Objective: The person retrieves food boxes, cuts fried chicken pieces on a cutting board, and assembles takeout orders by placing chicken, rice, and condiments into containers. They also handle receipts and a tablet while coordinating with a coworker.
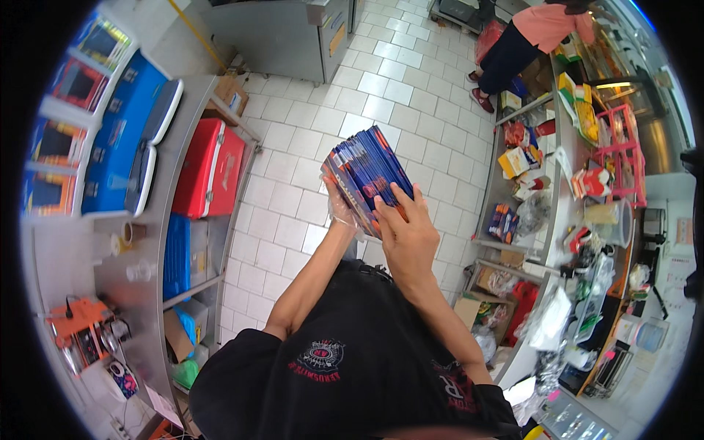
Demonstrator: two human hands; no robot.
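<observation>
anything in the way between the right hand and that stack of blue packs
Nothing visible: the right hand's fingers already lie against the near right part of the blue stack. The left hand holds its left side, with what looks like thin clear plastic around that hand.

Blue printed packs (367,172): apparently paper or card, smooth, semi-gloss. T-shirt (381,352): black cloth, matt. Floor tiles (265,139): smooth, glossy, light-reflecting. Red cooler box (229,165): smooth, hard plastic, glossy. Side counter (156,249) and cabinet (275,44): grey metal, satin finish. Carton (232,93): brown cardboard, matt.
</observation>
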